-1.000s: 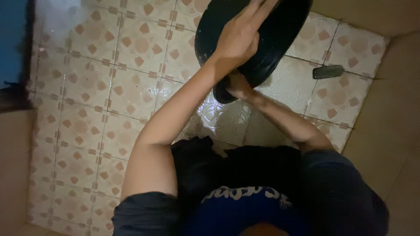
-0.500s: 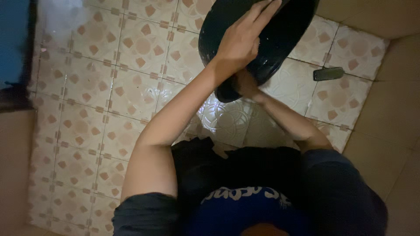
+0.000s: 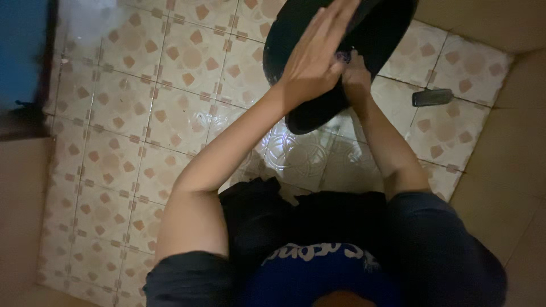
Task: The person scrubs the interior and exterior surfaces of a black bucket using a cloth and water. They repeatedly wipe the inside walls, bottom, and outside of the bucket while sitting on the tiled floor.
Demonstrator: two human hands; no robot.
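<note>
Tilting dark round pan (image 3: 364, 40), left hand (image 3: 315, 54) fingers flat, right hand (image 3: 354, 71) grip unclear

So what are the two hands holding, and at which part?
Both are on the dark round pan. The left hand lies flat against its side, fingers straight. The right hand is partly hidden behind it; its exact grip cannot be told.

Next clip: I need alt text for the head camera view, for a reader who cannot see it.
Seen from above, a person holds a large dark round basin over a wet patterned tile floor, the left hand flat on it with fingers straight and the right hand against its inside. A small dark oblong object lies on the tiles to the right.
</note>
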